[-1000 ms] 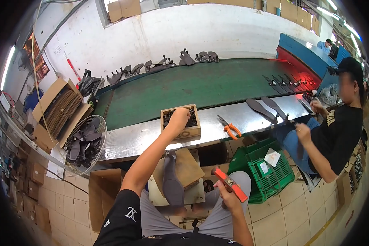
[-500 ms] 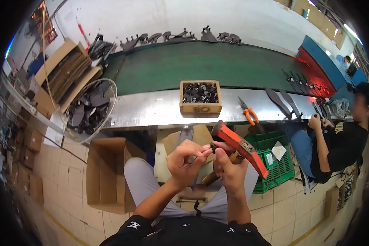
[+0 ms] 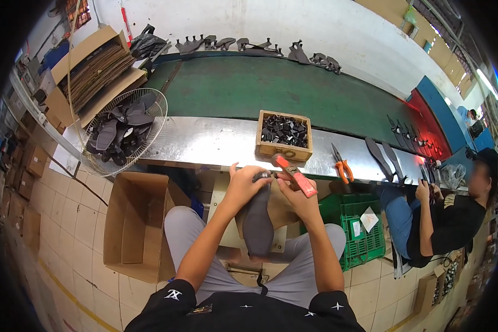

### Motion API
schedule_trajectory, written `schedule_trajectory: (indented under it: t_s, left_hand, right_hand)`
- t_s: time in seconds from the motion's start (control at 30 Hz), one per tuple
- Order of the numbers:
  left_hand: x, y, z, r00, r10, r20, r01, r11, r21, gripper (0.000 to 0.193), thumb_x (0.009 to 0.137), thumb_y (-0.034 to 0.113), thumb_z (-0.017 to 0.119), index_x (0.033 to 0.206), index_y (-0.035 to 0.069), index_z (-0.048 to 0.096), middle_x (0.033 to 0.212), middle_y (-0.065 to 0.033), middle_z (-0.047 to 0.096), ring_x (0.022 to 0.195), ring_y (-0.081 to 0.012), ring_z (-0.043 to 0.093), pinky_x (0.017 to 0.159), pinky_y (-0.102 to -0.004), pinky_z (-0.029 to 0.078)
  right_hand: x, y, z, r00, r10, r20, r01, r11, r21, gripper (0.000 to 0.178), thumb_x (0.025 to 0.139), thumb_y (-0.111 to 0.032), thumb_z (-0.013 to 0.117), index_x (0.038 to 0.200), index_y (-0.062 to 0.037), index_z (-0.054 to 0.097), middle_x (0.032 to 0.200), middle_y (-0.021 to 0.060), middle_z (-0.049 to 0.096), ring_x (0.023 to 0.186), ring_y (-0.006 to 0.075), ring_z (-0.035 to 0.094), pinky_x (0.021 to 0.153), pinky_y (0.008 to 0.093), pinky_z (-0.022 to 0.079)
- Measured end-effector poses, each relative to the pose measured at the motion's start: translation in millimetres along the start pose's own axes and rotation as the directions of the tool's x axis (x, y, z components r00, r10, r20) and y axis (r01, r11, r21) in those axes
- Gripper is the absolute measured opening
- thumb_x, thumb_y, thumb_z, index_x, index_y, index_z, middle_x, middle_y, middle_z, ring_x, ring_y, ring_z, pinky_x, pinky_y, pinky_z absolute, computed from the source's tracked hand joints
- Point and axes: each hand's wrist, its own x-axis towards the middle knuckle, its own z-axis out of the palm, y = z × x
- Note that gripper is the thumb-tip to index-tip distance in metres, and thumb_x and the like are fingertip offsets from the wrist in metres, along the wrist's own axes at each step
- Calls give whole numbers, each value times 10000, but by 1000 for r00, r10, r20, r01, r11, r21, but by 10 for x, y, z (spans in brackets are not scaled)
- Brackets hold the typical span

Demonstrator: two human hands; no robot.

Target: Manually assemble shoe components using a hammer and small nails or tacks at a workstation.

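Note:
A dark grey sole-shaped piece (image 3: 257,229) lies lengthwise between my knees, over a work stand (image 3: 222,207). My left hand (image 3: 243,187) is closed round its far end, where a small dark part (image 3: 262,176) shows at the fingertips. How that part sits on the piece is partly hidden. My right hand (image 3: 303,200) grips a hammer with a red head (image 3: 296,178); most of the handle is hidden. The right fingertips are close beside the small dark part.
A wooden box (image 3: 285,135) of small black parts stands on the metal bench edge, with orange-handled pliers (image 3: 343,166) to its right. A wire basket (image 3: 163,119) of dark pieces is left, above a cardboard box (image 3: 116,221). A co-worker (image 3: 454,205) sits right, past a green crate (image 3: 365,249).
My hands have drawn apart from pinching a small part together. My left hand has moved to the sole-shaped piece's far end, and more of that piece shows. The hammer has turned and moved up-left.

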Motion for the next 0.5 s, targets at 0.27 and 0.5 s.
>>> schedule_trajectory:
  t_s: [0.27, 0.5]
  left_hand:
    - [-250, 11, 72, 994, 65, -89, -69, 996, -51, 265, 746, 264, 801, 913, 78, 713, 973, -39, 705, 1011, -203, 633, 1067, -474, 279]
    - [-349, 66, 76, 991, 39, -130, -55, 991, -125, 291, 721, 283, 820, 901, 74, 726, 936, -61, 715, 965, -216, 642, 1043, -464, 303]
  right_hand:
    - [47, -66, 24, 957, -174, 234, 211, 967, -143, 267, 854, -62, 679, 1110, 10, 657, 921, 187, 688, 792, 306, 689, 703, 329, 531]
    - [-26, 1, -77, 949, -112, 293, 174, 965, -197, 316, 860, -41, 667, 1171, 6, 645, 997, 200, 696, 812, 295, 701, 734, 317, 544]
